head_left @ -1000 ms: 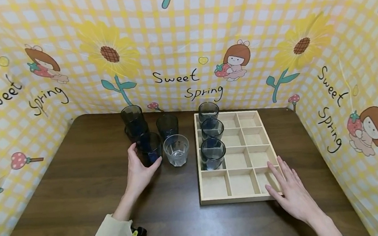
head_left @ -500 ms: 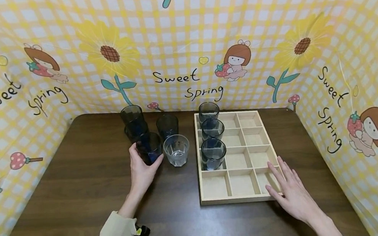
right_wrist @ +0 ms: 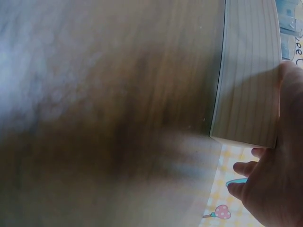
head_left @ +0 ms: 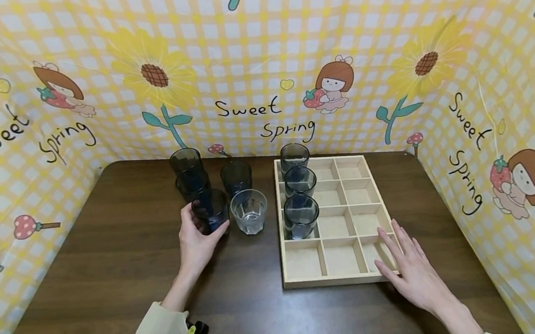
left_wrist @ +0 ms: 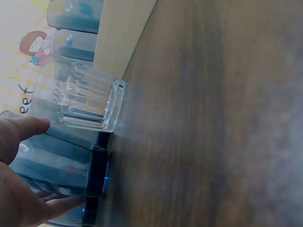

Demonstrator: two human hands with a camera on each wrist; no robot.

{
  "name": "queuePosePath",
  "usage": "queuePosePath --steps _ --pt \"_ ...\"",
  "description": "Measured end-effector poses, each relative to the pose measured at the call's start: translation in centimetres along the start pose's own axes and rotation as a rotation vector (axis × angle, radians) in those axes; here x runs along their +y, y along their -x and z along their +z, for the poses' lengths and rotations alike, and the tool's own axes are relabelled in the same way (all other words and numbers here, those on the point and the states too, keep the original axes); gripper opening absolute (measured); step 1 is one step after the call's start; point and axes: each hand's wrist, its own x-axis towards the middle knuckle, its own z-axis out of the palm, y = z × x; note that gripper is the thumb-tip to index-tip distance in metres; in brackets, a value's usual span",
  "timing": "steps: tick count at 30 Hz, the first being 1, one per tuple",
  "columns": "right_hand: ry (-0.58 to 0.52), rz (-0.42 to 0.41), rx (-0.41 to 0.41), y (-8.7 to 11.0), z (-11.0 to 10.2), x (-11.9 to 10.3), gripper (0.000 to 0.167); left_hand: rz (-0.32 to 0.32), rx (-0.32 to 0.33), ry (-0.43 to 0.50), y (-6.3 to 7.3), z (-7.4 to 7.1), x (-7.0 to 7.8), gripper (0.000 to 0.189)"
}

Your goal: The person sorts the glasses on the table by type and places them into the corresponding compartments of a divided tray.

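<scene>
My left hand (head_left: 197, 245) grips a dark blue tinted glass (head_left: 217, 211), thumb on its near right side and fingers round the left. In the left wrist view this blue glass (left_wrist: 57, 163) stands on the table beside a clear faceted glass (left_wrist: 90, 97). That clear glass (head_left: 250, 212) is just right of the held one in the head view. My right hand (head_left: 415, 271) rests with spread fingers on the near right corner of a wooden compartment tray (head_left: 343, 280). The right wrist view has the thumb along the top of the tray wall (right_wrist: 248, 80).
Behind the held glass stand more dark glasses (head_left: 186, 162), with another dark glass (head_left: 236, 178) right of them. Three blue-grey glasses, the nearest one (head_left: 301, 218) included, fill the tray's left column from the back. A checked cloth (head_left: 246, 55) encloses the brown table (head_left: 88, 273).
My left wrist shifts slightly right, then back left, while the hand stays on the same dark blue glass. The right hand and the tray keep their places.
</scene>
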Motion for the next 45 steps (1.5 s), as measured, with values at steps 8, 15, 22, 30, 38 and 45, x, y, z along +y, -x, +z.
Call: queuePosePath --steps 8,15,22,30,38,45 --pt "0.002 0.001 -0.001 -0.1 0.0 0.0 0.076 -0.018 -0.028 0.01 1.4 -1.5 1.7 0.086" --pt "-0.004 0.0 0.0 -0.1 0.0 0.0 0.076 -0.031 -0.068 -0.017 2.9 -2.6 3.4 0.086" --pt "0.004 -0.003 0.003 -0.1 -0.1 0.0 0.076 -0.013 -0.139 0.05 4.0 -2.6 4.5 0.083" --pt "0.005 -0.003 0.006 -0.1 0.0 0.0 0.076 0.009 -0.217 0.129 5.3 -1.4 5.5 0.078" --pt "0.006 -0.002 0.005 -0.1 0.1 0.0 0.076 0.016 -0.289 0.148 6.4 0.1 6.5 0.081" --pt "0.002 0.0 0.005 -0.1 0.1 0.1 0.076 0.032 -0.381 0.186 7.2 1.9 7.6 0.086"
